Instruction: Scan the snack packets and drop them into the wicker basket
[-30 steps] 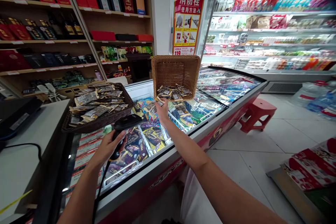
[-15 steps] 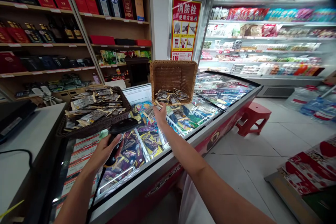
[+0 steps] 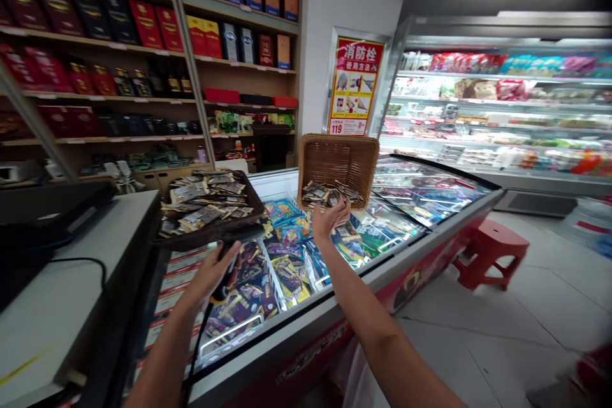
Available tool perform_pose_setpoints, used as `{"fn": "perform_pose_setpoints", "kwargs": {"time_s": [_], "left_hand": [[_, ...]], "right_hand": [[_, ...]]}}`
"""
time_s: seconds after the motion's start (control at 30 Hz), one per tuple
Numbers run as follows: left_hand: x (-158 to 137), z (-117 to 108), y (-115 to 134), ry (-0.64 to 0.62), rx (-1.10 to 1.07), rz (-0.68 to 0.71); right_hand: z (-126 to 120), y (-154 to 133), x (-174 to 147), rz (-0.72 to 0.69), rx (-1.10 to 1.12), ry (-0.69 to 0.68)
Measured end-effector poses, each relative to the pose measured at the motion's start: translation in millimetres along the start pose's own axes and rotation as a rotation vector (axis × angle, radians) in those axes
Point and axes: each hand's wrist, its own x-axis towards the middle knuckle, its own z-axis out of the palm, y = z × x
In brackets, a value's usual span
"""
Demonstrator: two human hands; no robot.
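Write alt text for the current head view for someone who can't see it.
A person's left hand holds a black corded scanner above a freezer, while the right hand is at the lower edge of a tan wicker basket containing small packets; whether it grips one is unclear. A dark basket heaped with similar packets sits at left.
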Motion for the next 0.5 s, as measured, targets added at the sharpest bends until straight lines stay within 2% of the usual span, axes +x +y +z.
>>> {"fn": "perform_pose_setpoints", "kwargs": {"time_s": [0.03,0.1,0.2,0.27,0.33,0.4,0.5], "left_hand": [[-1,1,-1,-0.006,-0.003,-0.023],[-1,3,-4,-0.029,0.000,-0.073],[0,7,-12,-0.069,0.027,-0.128],[3,8,-20,-0.093,0.033,-0.145],[6,8,-27,-0.116,0.038,-0.148],[10,6,-35,-0.131,0.048,-0.137],[14,4,-44,-0.126,0.053,-0.116]], "right_hand": [[4,-8,-5,-0.104,0.017,-0.034],[21,-32,-19,-0.286,0.081,-0.198],[66,-84,-49,-0.410,0.159,-0.581],[102,-122,-72,-0.373,0.096,-0.820],[137,-157,-97,-0.312,-0.052,-0.963],[167,-182,-119,-0.283,-0.163,-1.017],[198,-204,-147,-0.232,-0.235,-1.028]]}}
